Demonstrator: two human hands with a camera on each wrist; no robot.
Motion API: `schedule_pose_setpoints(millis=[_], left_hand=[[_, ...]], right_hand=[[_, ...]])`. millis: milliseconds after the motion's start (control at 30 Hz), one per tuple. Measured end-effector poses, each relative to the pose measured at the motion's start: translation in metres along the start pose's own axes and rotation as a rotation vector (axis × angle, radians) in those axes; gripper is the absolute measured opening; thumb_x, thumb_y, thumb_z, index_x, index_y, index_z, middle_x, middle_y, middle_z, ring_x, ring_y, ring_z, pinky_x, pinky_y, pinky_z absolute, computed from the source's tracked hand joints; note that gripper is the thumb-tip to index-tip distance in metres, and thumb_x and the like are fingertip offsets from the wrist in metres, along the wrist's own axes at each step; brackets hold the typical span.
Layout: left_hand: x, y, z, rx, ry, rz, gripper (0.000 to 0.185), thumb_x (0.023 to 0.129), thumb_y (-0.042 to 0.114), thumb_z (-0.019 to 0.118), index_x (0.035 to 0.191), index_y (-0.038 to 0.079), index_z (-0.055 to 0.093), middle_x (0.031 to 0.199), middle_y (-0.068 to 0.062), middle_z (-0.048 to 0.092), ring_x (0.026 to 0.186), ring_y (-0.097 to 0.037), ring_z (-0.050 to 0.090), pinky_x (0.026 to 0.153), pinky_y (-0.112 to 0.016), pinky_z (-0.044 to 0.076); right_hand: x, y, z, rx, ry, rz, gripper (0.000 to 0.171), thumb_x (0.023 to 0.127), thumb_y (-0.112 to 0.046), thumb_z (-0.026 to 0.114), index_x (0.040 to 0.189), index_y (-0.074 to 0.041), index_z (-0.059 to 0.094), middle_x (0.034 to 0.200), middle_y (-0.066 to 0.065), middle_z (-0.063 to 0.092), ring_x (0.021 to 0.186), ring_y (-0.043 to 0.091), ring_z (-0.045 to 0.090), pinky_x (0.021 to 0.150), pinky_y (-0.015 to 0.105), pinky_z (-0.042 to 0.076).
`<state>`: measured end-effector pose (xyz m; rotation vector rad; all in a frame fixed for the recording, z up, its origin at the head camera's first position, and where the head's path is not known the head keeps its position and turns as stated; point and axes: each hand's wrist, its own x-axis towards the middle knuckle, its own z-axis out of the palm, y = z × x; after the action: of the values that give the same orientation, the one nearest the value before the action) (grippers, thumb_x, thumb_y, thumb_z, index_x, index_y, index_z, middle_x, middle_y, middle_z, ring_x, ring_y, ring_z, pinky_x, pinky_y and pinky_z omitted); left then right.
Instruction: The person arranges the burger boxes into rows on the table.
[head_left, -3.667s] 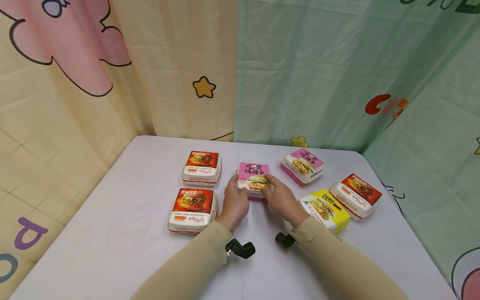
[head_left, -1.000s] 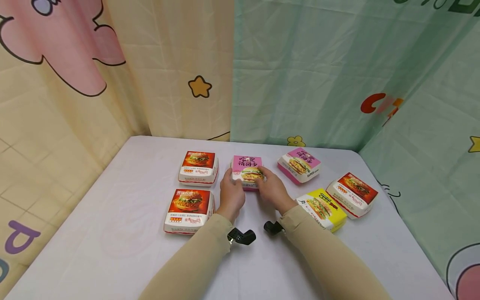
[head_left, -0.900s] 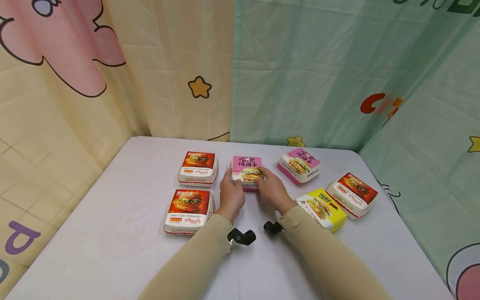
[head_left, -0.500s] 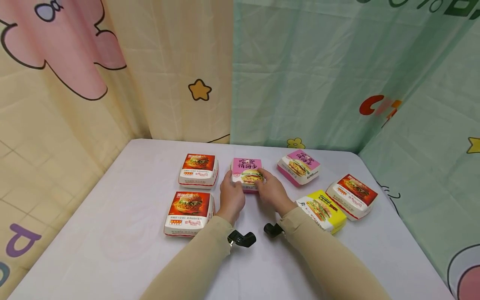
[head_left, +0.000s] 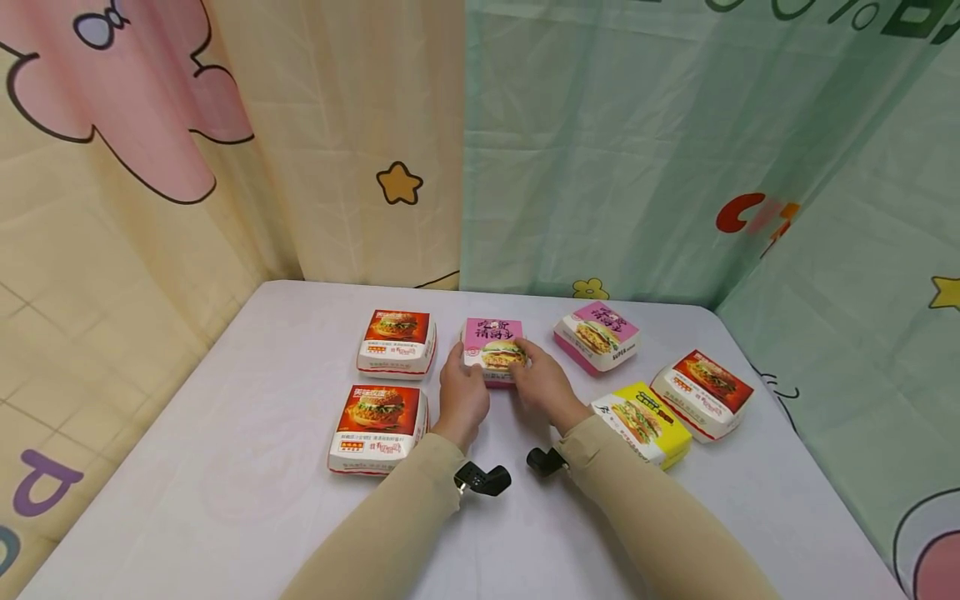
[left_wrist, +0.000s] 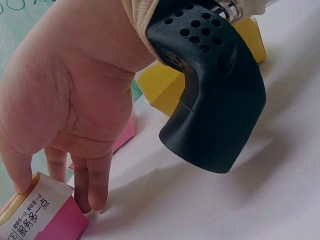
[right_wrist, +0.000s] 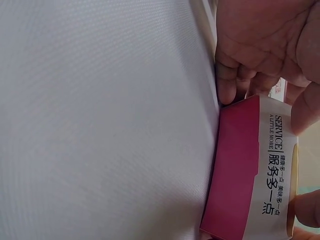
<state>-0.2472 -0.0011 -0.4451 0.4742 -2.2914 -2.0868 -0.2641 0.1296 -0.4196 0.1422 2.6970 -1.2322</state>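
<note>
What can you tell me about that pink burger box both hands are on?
The pink burger box is a small, closed paperboard carton with a burger photo and dark lettering on its pink lid, a white printed band and a magenta base. It sits flat on the white table, the left hand and right hand gripping its sides.

Both arms are covered to the wrist by long beige knit sleeves: left sleeve (head_left: 390, 517), right sleeve (head_left: 660, 517). The cuff fabric is ribbed. A matte black plastic wrist-camera housing (head_left: 483, 478) is worn under the left wrist; a second black housing (head_left: 542, 461) is worn under the right wrist. The left housing (left_wrist: 212, 95) has a grid of round perforations on its upper face. Both hands are bare.
</note>
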Motion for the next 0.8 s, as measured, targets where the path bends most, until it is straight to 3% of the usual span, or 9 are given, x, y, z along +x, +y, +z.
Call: schedule_pose_setpoints(millis=[200,400,600,700,800], left_hand=[[0.0,-0.001,0.0,-0.011,-0.007,0.002,0.059,0.112,0.022,0.045,0.168,0.018,0.026,0.175,-0.011,0.024,0.161,-0.03,0.025,0.129,-0.054,0.026],[0.0,-0.002,-0.002,-0.028,-0.028,0.011,0.06,0.112,0.022,0.044,0.169,0.018,0.023,0.176,-0.009,0.021,0.162,-0.029,0.022,0.13,-0.053,0.026],[-0.001,-0.001,-0.003,-0.023,-0.036,0.029,0.065,0.111,0.022,0.045,0.17,0.018,0.017,0.178,-0.008,0.015,0.164,-0.029,0.017,0.131,-0.052,0.023],[-0.004,0.001,-0.003,0.024,-0.015,0.036,0.068,0.111,0.024,0.047,0.17,0.018,0.015,0.178,-0.011,0.009,0.165,-0.031,0.012,0.131,-0.054,0.021],[-0.012,0.006,-0.001,0.073,0.008,0.075,0.071,0.11,0.025,0.049,0.17,0.015,0.013,0.177,-0.016,0.003,0.165,-0.037,0.008,0.131,-0.058,0.019]], right_hand=[[-0.002,-0.001,0.0,0.007,0.0,0.022,0.059,0.109,-0.031,0.054,0.165,-0.028,0.036,0.171,0.007,0.037,0.132,0.031,0.048,0.1,0.044,0.047],[-0.003,0.0,0.0,0.006,0.019,-0.021,0.062,0.108,-0.03,0.054,0.166,-0.024,0.034,0.171,0.01,0.037,0.135,0.031,0.048,0.114,0.051,0.044],[-0.007,-0.002,-0.001,0.01,0.024,-0.008,0.066,0.108,-0.032,0.055,0.168,-0.025,0.028,0.172,0.009,0.034,0.134,0.033,0.048,0.105,0.049,0.048],[-0.011,-0.007,-0.003,-0.011,0.032,-0.01,0.07,0.108,-0.034,0.057,0.169,-0.024,0.025,0.173,0.01,0.033,0.144,0.033,0.045,0.116,0.052,0.045],[-0.021,-0.015,-0.009,-0.041,0.043,-0.031,0.072,0.107,-0.035,0.057,0.169,-0.02,0.025,0.173,0.011,0.032,0.154,0.033,0.038,0.125,0.056,0.035]])
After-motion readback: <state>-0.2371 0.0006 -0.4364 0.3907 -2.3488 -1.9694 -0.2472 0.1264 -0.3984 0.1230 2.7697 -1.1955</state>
